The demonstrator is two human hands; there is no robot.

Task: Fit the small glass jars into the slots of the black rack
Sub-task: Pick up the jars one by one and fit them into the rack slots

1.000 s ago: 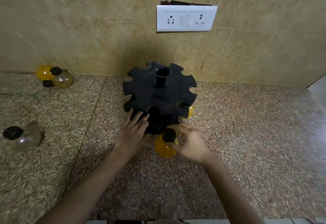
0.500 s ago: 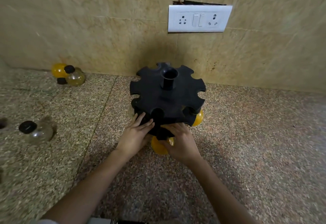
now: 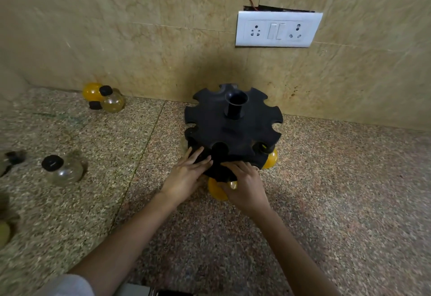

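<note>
A round black rack [image 3: 235, 130] with notched slots and a centre tube stands on the speckled counter by the wall. My left hand [image 3: 186, 176] rests with straight fingers on the rack's front left edge. My right hand [image 3: 245, 186] grips a yellow jar [image 3: 217, 190] at the rack's front lower slot; its cap is hidden under the rack. Another yellow jar [image 3: 270, 159] hangs in a slot at the right. A clear jar [image 3: 63, 171] with a black cap lies to the left. Two more jars [image 3: 105, 98] lie by the wall.
A white switch and socket plate [image 3: 277, 28] is on the wall above the rack. At the left frame edge another jar [image 3: 9, 161] shows partly, and a pale round thing [image 3: 3, 234] lies lower down. The counter [image 3: 338, 190] stretches to the right.
My right hand has brought the yellow jar from in front of the rack up to its front slot. My left hand stayed on the rack. The camera has shifted left.
</note>
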